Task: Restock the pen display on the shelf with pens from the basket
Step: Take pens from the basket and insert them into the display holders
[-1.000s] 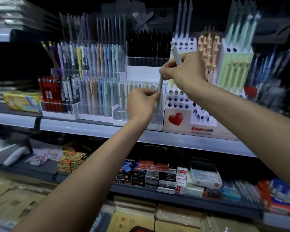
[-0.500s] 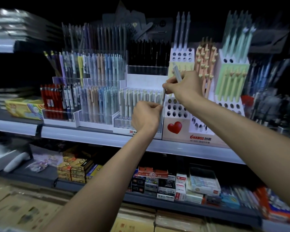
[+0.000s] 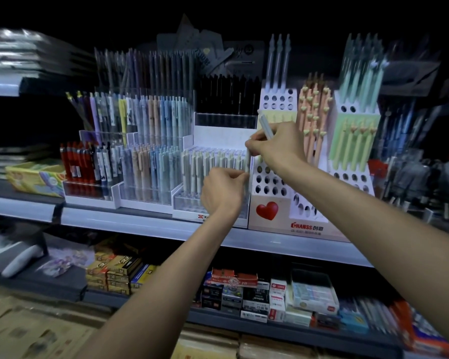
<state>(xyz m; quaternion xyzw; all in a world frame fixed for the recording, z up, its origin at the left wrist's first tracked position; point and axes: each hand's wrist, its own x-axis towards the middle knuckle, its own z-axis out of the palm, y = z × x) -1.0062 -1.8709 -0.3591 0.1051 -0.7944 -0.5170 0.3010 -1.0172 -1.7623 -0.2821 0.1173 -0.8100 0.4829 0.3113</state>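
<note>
1. acrylic pen display [image 3: 184,203], clear and tiered, stands on the shelf [image 3: 140,225]; its front row holds pale pens upright, side by side.
2. right hand [image 3: 278,149] is over the display's right end. its fingers grasp a pale pen [image 3: 248,161] near the top; the pen is upright at the end of the front row, its lower part down inside the rack.
3. same hand also holds a spare pen [image 3: 266,125], tilted, sticking up above the knuckles.
4. left hand [image 3: 224,190] is just below the right, fingers curled, tips pinching the pale pen lower on its barrel.
5. white card stand [image 3: 267,211] with a red heart sits just right of the display.
6. small boxes [image 3: 246,301] are stacked on the shelf below; the picture's edges are blurred.
</note>
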